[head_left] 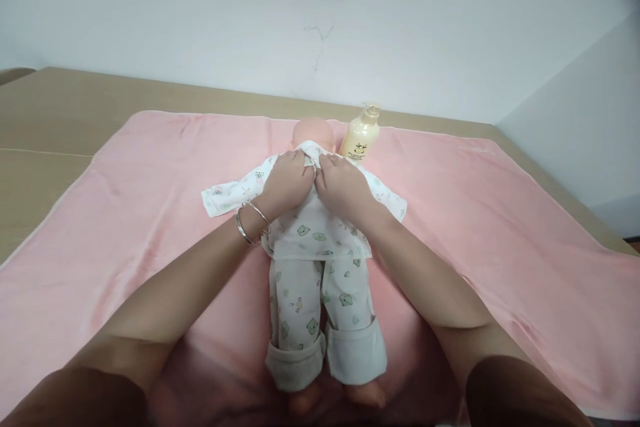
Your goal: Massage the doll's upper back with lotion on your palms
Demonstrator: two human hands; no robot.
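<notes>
A baby doll [313,133] lies on a pink blanket, its head away from me and its feet near me. It wears a white printed baby shirt [315,230], sleeves spread to both sides, and matching pants [299,300] with the cuffs rolled up. At the shirt's neck, my left hand [290,180], with bracelets at the wrist, is closed on the fabric. Right beside it, my right hand [345,188] pinches the same neck area. The fingers cover the fastening, so its kind is hidden. Much of the doll's face is covered by the raised collar.
A pale yellow pump bottle [361,137] stands just right of the doll's head. The pink blanket [500,227] covers most of the wooden table [65,107]. A white wall [225,33] rises behind the table, with another at the right.
</notes>
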